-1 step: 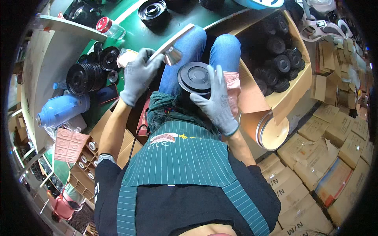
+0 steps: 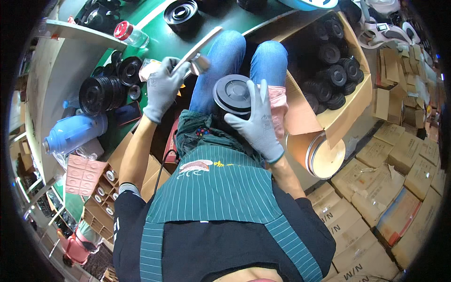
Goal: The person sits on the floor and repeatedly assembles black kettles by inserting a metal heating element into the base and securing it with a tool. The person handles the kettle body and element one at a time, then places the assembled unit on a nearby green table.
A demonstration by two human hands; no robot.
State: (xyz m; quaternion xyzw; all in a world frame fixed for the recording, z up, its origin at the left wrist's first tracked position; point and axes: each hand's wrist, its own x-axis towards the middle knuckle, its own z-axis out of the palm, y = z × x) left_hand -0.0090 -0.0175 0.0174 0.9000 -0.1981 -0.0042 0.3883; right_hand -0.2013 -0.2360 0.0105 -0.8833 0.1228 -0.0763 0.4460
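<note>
My left hand (image 2: pixel 162 87), in a grey glove, is closed around a hand tool (image 2: pixel 203 43) with a long pale bar and a shiny metal piece. The metal piece is blurred, and I cannot make out the tool's exact kind. On my lap sits a black round disc-shaped part (image 2: pixel 232 91), its flat ringed face upward. My gloved right hand (image 2: pixel 257 115) grips its right edge, thumb at the near side and fingers along the far right. The tool is up to the left of the part, apart from it. What lies under the part is hidden.
At right stands an open carton (image 2: pixel 361 96) holding many black round parts, beside a round drum (image 2: pixel 329 160). Left, a green table (image 2: pixel 157 23) bears stacked black discs (image 2: pixel 96 94), a red-lidded jar (image 2: pixel 131 33) and a blue flask (image 2: pixel 75 129). Cardboard boxes (image 2: pixel 376 164) cover the right floor.
The tool in my left hand has shifted left, away from the round part. My right hand stays on the part, almost unmoved.
</note>
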